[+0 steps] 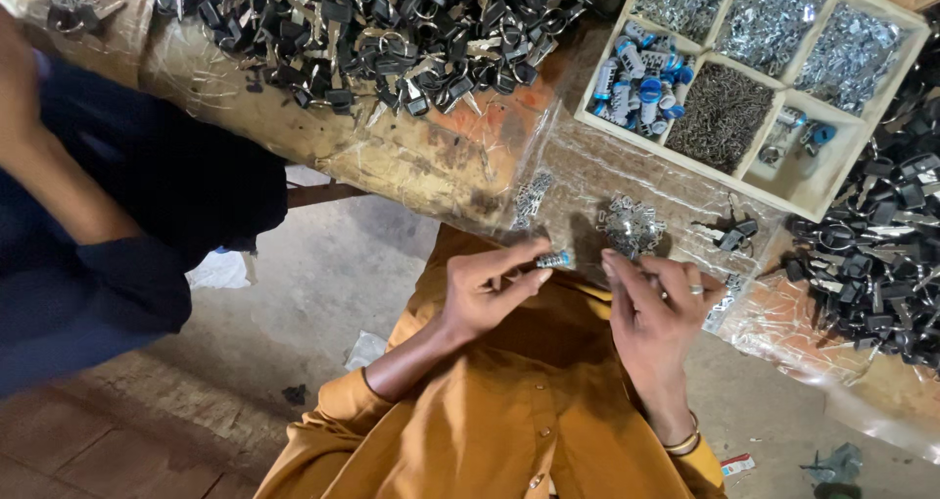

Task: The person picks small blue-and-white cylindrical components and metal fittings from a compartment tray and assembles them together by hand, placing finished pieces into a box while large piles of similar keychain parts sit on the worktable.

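her left hand [490, 288] pinched a small, light, rigid metal cylinder [555, 260] by its ends over the bench edge, likely slippery, while the right hand [651, 303] hovered half-curled beside it, seemingly empty.

**A Worn Bench Over a Bare Floor**

A scuffed wooden workbench [411, 151], covered in crinkled clear plastic sheeting [627, 181], crossed the upper view. Below lay a grey concrete floor [323, 284] strewn with paper scraps [220, 271], giving way to reddish brick [88, 450]. Soft, even light fell throughout.
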